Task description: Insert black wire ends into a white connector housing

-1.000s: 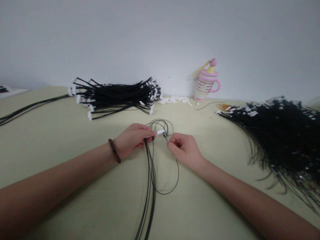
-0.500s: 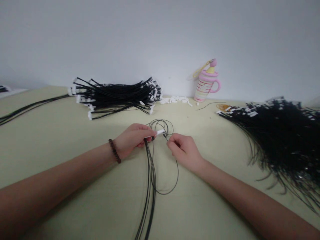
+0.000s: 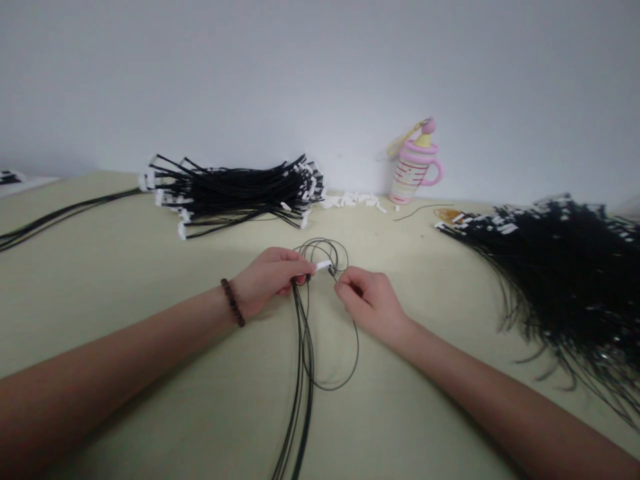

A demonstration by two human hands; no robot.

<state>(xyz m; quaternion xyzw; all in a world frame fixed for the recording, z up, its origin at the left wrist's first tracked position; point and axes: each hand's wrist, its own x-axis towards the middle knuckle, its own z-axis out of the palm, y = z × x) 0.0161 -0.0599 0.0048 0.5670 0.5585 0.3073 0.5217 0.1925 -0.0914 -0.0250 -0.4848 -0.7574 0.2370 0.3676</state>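
My left hand [image 3: 275, 277], with a dark bead bracelet [image 3: 233, 302] at the wrist, pinches a small white connector [image 3: 323, 265] between thumb and fingers. Black wires [image 3: 303, 347] hang from it towards the table's front. To its right, my right hand [image 3: 367, 293] is closed, its thumb and forefinger pinching a thin black wire [image 3: 334, 274] that runs to the connector's right end. One loop of thin wire [image 3: 357, 353] droops below the hands, and coils [image 3: 325, 241] of wire lie just behind them. The fingertips partly cover the connector.
A bundle of black cables [image 3: 235, 190] with white connectors lies at the back left. White connector pieces [image 3: 353, 200] are scattered beside it. A pink-striped cup [image 3: 413, 170] stands against the wall. On the right spreads a large heap of black wires [image 3: 570, 267], near an orange coil [image 3: 447, 215].
Both hands hold nearly the same pose. The whole view has shifted very slightly, with everything a few pixels further right.
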